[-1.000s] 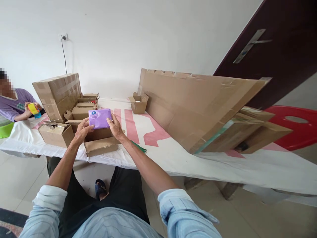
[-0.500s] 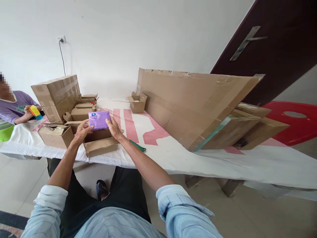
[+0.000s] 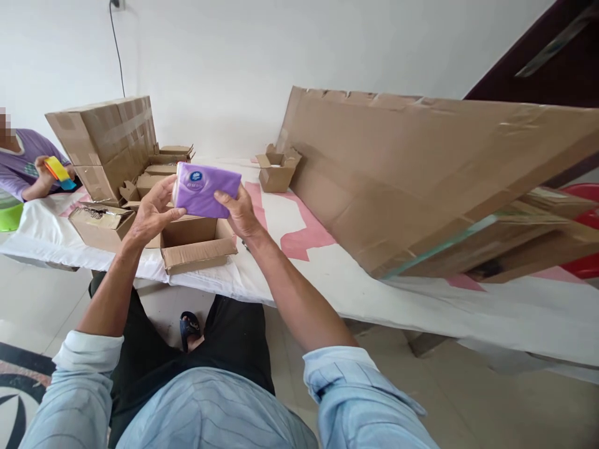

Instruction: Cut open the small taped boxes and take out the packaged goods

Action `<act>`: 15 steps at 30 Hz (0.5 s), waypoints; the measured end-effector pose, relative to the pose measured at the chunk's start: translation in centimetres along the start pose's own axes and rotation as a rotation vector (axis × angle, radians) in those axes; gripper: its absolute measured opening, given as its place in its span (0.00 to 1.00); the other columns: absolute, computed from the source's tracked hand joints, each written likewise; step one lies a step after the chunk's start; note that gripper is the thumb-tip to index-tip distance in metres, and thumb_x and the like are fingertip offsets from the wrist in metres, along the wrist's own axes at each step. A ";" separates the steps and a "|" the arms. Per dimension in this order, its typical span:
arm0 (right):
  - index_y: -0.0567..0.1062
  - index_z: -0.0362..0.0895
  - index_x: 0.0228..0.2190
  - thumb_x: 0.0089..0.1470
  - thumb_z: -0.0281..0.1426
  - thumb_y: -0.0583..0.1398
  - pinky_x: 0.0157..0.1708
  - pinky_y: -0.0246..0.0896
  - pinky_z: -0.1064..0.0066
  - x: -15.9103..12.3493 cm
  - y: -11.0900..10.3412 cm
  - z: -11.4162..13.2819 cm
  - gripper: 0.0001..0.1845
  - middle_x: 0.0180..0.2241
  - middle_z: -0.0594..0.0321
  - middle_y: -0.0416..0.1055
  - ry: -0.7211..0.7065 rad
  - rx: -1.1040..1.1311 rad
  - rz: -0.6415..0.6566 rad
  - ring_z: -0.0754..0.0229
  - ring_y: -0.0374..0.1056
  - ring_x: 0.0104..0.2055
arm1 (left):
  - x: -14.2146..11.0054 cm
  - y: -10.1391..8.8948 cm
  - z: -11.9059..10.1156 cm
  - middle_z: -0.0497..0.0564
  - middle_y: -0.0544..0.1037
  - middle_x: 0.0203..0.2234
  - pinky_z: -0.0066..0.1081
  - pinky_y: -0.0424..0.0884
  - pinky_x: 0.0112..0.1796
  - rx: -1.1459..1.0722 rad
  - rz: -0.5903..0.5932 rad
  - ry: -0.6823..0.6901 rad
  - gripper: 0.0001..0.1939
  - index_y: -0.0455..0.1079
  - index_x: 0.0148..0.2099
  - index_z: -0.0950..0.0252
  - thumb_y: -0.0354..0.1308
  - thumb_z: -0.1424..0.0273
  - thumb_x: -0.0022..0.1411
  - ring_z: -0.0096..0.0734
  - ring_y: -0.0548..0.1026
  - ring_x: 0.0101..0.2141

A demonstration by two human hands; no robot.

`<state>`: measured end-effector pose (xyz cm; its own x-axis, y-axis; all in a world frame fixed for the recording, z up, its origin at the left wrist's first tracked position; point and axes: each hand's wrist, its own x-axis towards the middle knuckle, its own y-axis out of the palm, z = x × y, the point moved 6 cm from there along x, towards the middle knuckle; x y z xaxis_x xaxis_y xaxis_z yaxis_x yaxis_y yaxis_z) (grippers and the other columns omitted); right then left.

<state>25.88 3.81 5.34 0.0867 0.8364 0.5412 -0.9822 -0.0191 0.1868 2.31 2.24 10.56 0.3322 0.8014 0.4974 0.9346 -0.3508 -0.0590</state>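
Note:
A purple pack of tissues (image 3: 210, 192) with a round blue logo is held up in front of me, tilted slightly. My left hand (image 3: 156, 212) grips its left end, the thumb along the lower edge. At the right end, my right hand (image 3: 239, 209) holds it with the thumb on the front face. Below the pack stands an open cardboard box (image 3: 199, 254), its inside partly visible. To the left of that box sits another cardboard box (image 3: 100, 227) with a torn-looking top.
Stacked taped cartons (image 3: 107, 146) stand at the back left, smaller open boxes beside them. A small open box (image 3: 277, 171) sits by a large leaning cardboard sheet (image 3: 397, 181). At far left, a person (image 3: 35, 162) holds a yellow and blue object (image 3: 60, 173).
Both my hands have raised the purple tissue pack higher and slightly to the right, nearer to me. The camera view has tilted downward.

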 end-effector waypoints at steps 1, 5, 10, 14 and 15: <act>0.77 0.51 0.62 0.56 0.66 0.74 0.69 0.77 0.36 0.4 -0.8 0.1 0.45 0.62 0.51 0.83 -0.020 0.000 -0.021 0.35 0.77 0.69 | 0.0 -0.4 -0.2 0.61 0.84 0.60 0.49 0.81 0.61 0.043 -0.019 -0.013 0.42 0.80 0.67 0.60 0.87 0.63 0.52 0.65 0.77 0.69; 0.76 0.53 0.63 0.59 0.64 0.73 0.71 0.75 0.36 1.8 -4.4 -0.2 0.42 0.65 0.52 0.80 -0.113 -0.046 -0.136 0.37 0.73 0.73 | -1.1 -0.9 0.7 0.60 0.83 0.62 0.56 0.76 0.67 0.387 0.039 -0.011 0.36 0.83 0.64 0.60 0.85 0.58 0.55 0.66 0.77 0.68; 0.75 0.53 0.65 0.57 0.61 0.74 0.71 0.74 0.39 1.9 -6.9 -3.2 0.44 0.64 0.52 0.80 -0.089 -0.032 -0.219 0.39 0.76 0.69 | -5.0 2.0 6.0 0.59 0.85 0.60 0.56 0.72 0.68 0.685 0.409 -0.119 0.36 0.86 0.59 0.52 0.86 0.51 0.49 0.66 0.80 0.64; 0.76 0.51 0.63 0.55 0.58 0.75 0.68 0.76 0.42 0.9 -7.5 -6.0 0.42 0.61 0.52 0.82 -0.004 0.017 -0.256 0.42 0.79 0.63 | -7.0 3.7 8.1 0.55 0.90 0.50 0.48 0.76 0.58 0.821 0.557 -0.175 0.24 0.85 0.58 0.52 0.72 0.71 0.59 0.59 0.86 0.54; 0.76 0.51 0.62 0.56 0.57 0.75 0.68 0.76 0.43 0.7 -7.6 -6.5 0.40 0.60 0.53 0.83 0.004 0.024 -0.266 0.43 0.79 0.63 | -7.1 4.0 8.1 0.55 0.90 0.49 0.46 0.77 0.56 0.858 0.590 -0.168 0.23 0.84 0.57 0.53 0.68 0.74 0.60 0.58 0.87 0.53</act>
<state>32.32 8.05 -1.02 0.3403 0.8162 0.4670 -0.9208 0.1886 0.3414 4.69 -0.98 -0.21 0.7155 0.6953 0.0681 0.3742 -0.2991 -0.8778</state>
